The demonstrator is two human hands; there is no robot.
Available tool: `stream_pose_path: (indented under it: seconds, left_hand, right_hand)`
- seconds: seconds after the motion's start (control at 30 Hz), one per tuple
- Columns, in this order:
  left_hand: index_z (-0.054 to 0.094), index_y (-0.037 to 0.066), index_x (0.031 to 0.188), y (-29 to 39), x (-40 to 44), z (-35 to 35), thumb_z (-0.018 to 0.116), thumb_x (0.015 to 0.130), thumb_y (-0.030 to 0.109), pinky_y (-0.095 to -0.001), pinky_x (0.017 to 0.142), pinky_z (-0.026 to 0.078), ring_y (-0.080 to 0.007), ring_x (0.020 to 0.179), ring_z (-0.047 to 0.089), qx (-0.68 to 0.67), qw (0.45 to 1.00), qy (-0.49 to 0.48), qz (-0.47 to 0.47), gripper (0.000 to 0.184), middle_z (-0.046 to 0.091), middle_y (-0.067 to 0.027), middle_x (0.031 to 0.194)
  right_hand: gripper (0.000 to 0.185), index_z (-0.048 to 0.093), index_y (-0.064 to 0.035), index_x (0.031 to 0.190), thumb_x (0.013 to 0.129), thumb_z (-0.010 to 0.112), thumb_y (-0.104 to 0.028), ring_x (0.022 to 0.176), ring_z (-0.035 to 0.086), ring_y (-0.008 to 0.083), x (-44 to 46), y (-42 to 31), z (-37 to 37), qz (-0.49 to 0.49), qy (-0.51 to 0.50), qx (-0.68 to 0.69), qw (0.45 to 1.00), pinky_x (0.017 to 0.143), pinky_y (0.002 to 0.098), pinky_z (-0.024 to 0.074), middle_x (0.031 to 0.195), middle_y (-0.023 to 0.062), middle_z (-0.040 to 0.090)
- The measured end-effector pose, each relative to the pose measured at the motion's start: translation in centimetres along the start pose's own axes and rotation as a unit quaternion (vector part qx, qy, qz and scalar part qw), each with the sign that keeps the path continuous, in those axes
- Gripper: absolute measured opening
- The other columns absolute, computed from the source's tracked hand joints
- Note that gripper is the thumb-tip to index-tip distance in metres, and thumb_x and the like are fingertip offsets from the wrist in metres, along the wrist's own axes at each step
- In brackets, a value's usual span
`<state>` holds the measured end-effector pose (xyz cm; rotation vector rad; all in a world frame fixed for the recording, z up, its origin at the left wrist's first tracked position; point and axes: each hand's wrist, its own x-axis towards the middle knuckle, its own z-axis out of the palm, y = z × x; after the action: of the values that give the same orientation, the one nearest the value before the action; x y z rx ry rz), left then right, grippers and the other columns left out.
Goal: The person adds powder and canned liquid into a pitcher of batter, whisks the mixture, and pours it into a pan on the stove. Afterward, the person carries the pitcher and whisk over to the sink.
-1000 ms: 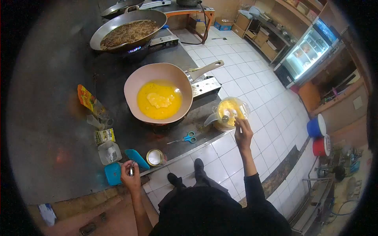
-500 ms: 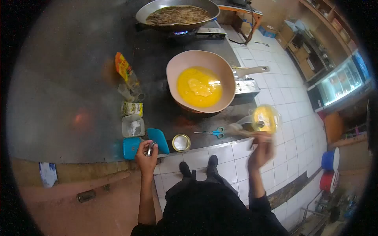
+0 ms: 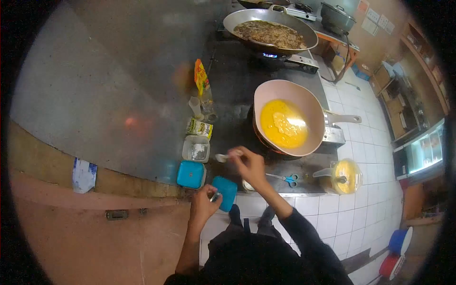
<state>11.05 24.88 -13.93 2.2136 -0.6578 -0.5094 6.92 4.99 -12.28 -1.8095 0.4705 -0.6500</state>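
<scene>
My right hand (image 3: 250, 167) pinches a small pale spoon (image 3: 222, 157) beside the clear tub of white powder (image 3: 196, 148). My left hand (image 3: 205, 204) closes on a small metal lid (image 3: 215, 196), next to the blue lid (image 3: 225, 192) and the blue-covered box (image 3: 191, 174). An open tin (image 3: 248, 186) is partly hidden behind my right forearm. Yellow liquid with a paler lump lies in the pink pan (image 3: 314, 102). Blue-handled scissors (image 3: 290, 180) lie on the counter, left of the pitcher of yellow mixture (image 3: 346, 176).
A large wok (image 3: 311, 38) of bubbling brown food sits over a lit burner at the back. The pink pan's handle (image 3: 346, 118) juts right. Seasoning packets (image 3: 199, 127) and an orange packet (image 3: 201, 78) lie at the counter's left side.
My right hand has moved left from the pitcher to the powder tub with the spoon. My left hand still holds the metal lid. The camera view has shifted, so the counter items appear further right.
</scene>
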Motion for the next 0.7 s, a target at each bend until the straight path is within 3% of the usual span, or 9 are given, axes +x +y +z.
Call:
stream_pose_path:
  seconds: [0.07, 0.13, 0.27, 0.37, 0.43, 0.47, 0.53, 0.63, 0.7]
  left_hand:
    - [0.063, 0.001, 0.094, -1.3, -1.2, -0.6, 0.075, 0.072, 0.02, -0.0383, 0.076, 0.053, -0.0289, 0.087, 0.068, -0.01, 1.0, -0.006, -0.021, 0.031, 0.068, -0.0174, 0.092]
    - [0.063, 0.001, 0.094, -2.6, -1.9, -0.5, 0.075, 0.072, 0.021, -0.0385, 0.076, 0.053, -0.0295, 0.088, 0.068, -0.01, 0.998, -0.008, -0.069, 0.032, 0.068, -0.0182, 0.092]
    - [0.063, 0.001, 0.093, 0.9, -1.9, -0.7, 0.075, 0.072, 0.02, -0.0382, 0.076, 0.053, -0.0304, 0.087, 0.068, 0.0, 0.998, 0.01, -0.067, 0.031, 0.068, -0.0185, 0.092]
    - [0.062, 0.0, 0.092, 2.6, 0.1, 1.6, 0.073, 0.074, 0.017, -0.0391, 0.076, 0.052, -0.0325, 0.084, 0.066, 0.011, 0.998, 0.03, 0.053, 0.027, 0.066, -0.0178, 0.091]
    - [0.062, 0.0, 0.092, 4.4, 1.3, 3.2, 0.072, 0.074, 0.016, -0.0401, 0.076, 0.051, -0.0332, 0.084, 0.066, 0.021, 0.997, 0.018, 0.075, 0.027, 0.066, -0.0179, 0.091]
    - [0.061, -0.001, 0.091, 5.5, 2.0, 4.0, 0.072, 0.074, 0.016, -0.0411, 0.076, 0.051, -0.034, 0.084, 0.065, 0.031, 0.995, 0.01, 0.089, 0.026, 0.065, -0.0179, 0.09]
    - [0.061, -0.001, 0.09, 6.9, 3.0, 5.0, 0.072, 0.075, 0.016, -0.0421, 0.075, 0.051, -0.035, 0.085, 0.065, 0.016, 0.996, -0.023, 0.083, 0.026, 0.065, -0.0183, 0.09]
    - [0.061, -0.001, 0.091, 6.6, 3.8, 7.2, 0.072, 0.074, 0.018, -0.0416, 0.075, 0.051, -0.035, 0.085, 0.065, 0.098, 0.987, -0.031, 0.125, 0.027, 0.065, -0.0182, 0.09]
    - [0.062, -0.002, 0.091, 7.2, 3.8, 7.5, 0.073, 0.074, 0.018, -0.0415, 0.075, 0.051, -0.035, 0.084, 0.065, 0.108, 0.99, -0.057, 0.071, 0.028, 0.065, -0.0187, 0.092]
  right_hand:
    - [0.032, 0.067, -0.0002, 0.093, 0.088, 0.061, -0.031, 0.068, 0.067, 0.0323, 3.8, 1.8, 4.9, -0.049, -0.081, -0.033, 0.995, 0.062, 0.038, 0.052, 0.077, 0.0195, 0.067]
    - [0.037, 0.065, 0.0009, 0.098, 0.088, 0.061, -0.034, 0.074, 0.066, 0.0383, 6.4, 3.5, 8.5, -0.018, -0.148, -0.113, 0.982, 0.066, 0.0433, 0.0523, 0.078, 0.0213, 0.067]
    - [0.038, 0.063, 0.0028, 0.101, 0.089, 0.06, -0.033, 0.077, 0.066, 0.0396, 6.4, 0.7, 5.6, 0.021, -0.126, -0.119, 0.985, 0.07, 0.0434, 0.0522, 0.08, 0.0219, 0.067]
    - [0.035, 0.061, 0.0018, 0.105, 0.091, 0.058, -0.03, 0.079, 0.067, 0.0379, 4.8, -0.4, -0.1, -0.009, -0.051, -0.063, 0.997, 0.071, 0.0415, 0.052, 0.082, 0.0205, 0.068]
    - [0.028, 0.063, 0.0009, 0.102, 0.093, 0.055, -0.025, 0.08, 0.068, 0.0295, 2.5, -0.7, -3.5, -0.018, -0.036, -0.024, 0.999, 0.071, 0.0371, 0.0519, 0.082, 0.0176, 0.068]
    - [0.028, 0.063, 0.0009, 0.102, 0.093, 0.055, -0.025, 0.08, 0.068, 0.0295, 1.3, -0.7, -5.2, -0.018, -0.03, -0.026, 0.999, 0.071, 0.0371, 0.0519, 0.082, 0.0176, 0.068]
    - [0.023, 0.064, -0.0002, 0.099, 0.093, 0.055, -0.02, 0.077, 0.068, 0.0219, -1.0, -0.6, -8.0, 0.041, -0.031, 0.0, 0.999, 0.07, 0.0324, 0.0512, 0.08, 0.0143, 0.068]
    - [0.021, 0.065, 0.0, 0.096, 0.093, 0.054, -0.018, 0.075, 0.067, 0.018, -3.7, -0.4, -10.5, 0.13, -0.012, -0.044, 0.99, 0.069, 0.0303, 0.0506, 0.079, 0.0125, 0.068]
    - [0.019, 0.065, 0.0, 0.095, 0.092, 0.055, -0.016, 0.074, 0.067, 0.0209, -5.1, 0.9, -11.2, 0.141, -0.001, -0.022, 0.99, 0.069, 0.0317, 0.0505, 0.077, 0.013, 0.068]
